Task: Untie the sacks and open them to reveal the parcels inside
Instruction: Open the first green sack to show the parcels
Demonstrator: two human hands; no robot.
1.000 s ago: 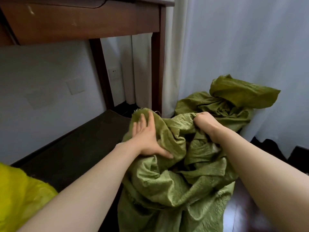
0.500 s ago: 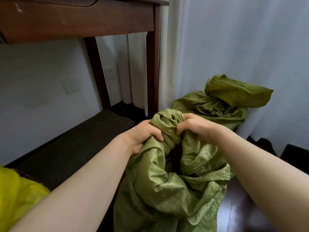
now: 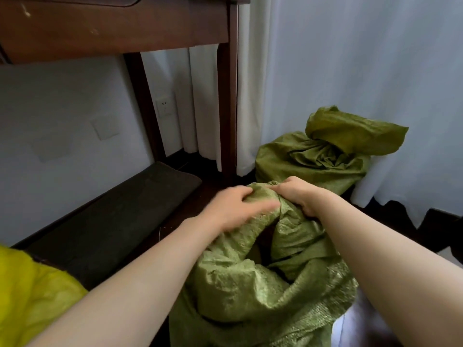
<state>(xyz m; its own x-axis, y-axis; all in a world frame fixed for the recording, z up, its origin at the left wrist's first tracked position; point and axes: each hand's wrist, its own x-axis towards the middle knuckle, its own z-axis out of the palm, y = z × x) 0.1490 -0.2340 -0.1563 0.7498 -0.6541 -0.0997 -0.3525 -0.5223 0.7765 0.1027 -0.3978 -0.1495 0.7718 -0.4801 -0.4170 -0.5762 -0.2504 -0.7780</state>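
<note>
Our sack (image 3: 250, 284) stands close in front, its bunched top pointing up, with our left hand (image 3: 233, 209) and right hand (image 3: 300, 196) both curled tight round it side by side, and the other sack (image 3: 313, 159) sits farther back right.

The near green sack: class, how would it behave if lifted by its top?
Probably floppy: the near green sack sags in deep folds. Its sheen suggests some slipperiness. The left hand and right hand bunch its top, so it likely crumples.
</note>
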